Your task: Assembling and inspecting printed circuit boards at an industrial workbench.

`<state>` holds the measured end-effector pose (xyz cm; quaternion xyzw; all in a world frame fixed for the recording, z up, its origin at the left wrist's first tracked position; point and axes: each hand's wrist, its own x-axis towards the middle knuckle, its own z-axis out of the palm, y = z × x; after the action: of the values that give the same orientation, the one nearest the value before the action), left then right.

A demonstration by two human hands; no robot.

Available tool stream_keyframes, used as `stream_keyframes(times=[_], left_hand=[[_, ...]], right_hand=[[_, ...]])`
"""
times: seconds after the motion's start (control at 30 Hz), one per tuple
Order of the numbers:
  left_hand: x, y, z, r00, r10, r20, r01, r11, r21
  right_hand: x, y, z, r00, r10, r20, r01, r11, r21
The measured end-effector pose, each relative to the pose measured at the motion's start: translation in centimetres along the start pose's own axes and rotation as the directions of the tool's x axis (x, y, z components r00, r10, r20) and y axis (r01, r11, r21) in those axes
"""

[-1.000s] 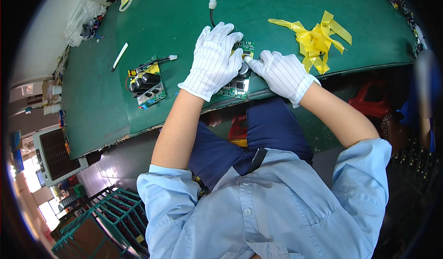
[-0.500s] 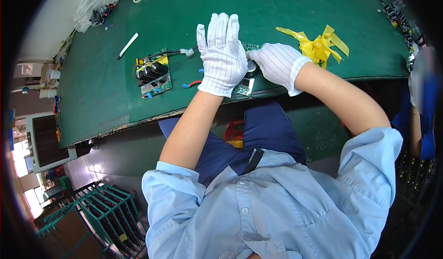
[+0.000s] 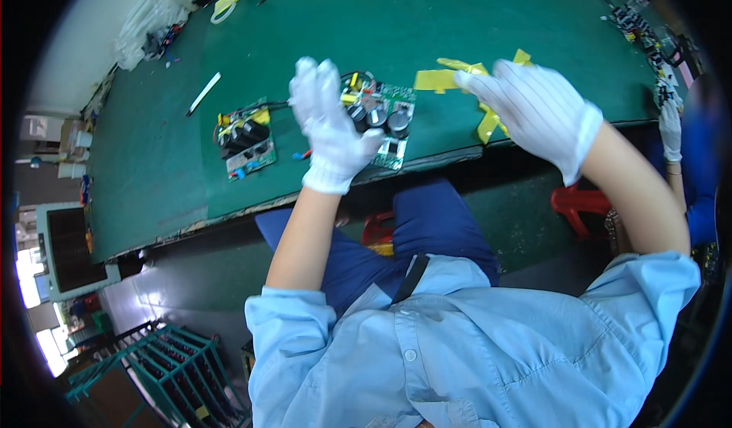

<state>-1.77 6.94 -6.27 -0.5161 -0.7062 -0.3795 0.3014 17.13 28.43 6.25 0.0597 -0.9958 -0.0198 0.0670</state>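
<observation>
Pinching yellow tape (image 3: 435, 82), seemingly: right hand (image 3: 535, 111) | left hand (image 3: 329, 127): thumb spread at circuit board (image 3: 395, 121), near edge of surface (image 3: 320, 24) | best kept unfolded

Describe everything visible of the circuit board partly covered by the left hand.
The circuit board is green, lying component side up on the green tabletop near its front edge. Dark cylinders with greyish tops line its middle; yellow parts sit toward its far side, pale flat pieces nearer the person. The white-gloved left hand overlaps its left side; contact is unclear.
</observation>
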Motion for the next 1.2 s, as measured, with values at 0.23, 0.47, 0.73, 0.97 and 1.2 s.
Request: stream_keyframes(times=[0.23, 0.47, 0.73, 0.97, 1.2], left_hand=[[-1.0, 2.1, -2.4, 0.993, 0.025, 0.111, -0.027, 1.000, 0.014], [0.4, 2.7, -2.6, 0.919, -0.083, 0.386, 0.101, 0.995, -0.025], [3.0, 2.5, -2.9, 0.663, -0.180, 0.726, 0.150, 0.983, 0.106], [8.0, 0.1, 0.3, 0.862, -0.140, 0.487, 0.169, 0.986, -0.015], [14.7, 1.0, 14.1, 0.899, 0.099, 0.428, -0.025, 0.984, -0.176]], right_hand=[[-7.9, 3.1, 5.8, 0.934, 0.327, -0.143, -0.343, 0.934, -0.099], [-8.9, 3.2, 5.8, 0.818, 0.441, 0.369, -0.519, 0.842, 0.146], [-11.3, 0.9, 5.6, 0.718, 0.445, 0.534, -0.631, 0.741, 0.231], [-14.3, -2.3, 9.9, 0.754, 0.656, 0.033, -0.541, 0.591, 0.598], [-17.4, -3.9, 11.0, 0.630, 0.749, 0.207, -0.676, 0.397, 0.621]])
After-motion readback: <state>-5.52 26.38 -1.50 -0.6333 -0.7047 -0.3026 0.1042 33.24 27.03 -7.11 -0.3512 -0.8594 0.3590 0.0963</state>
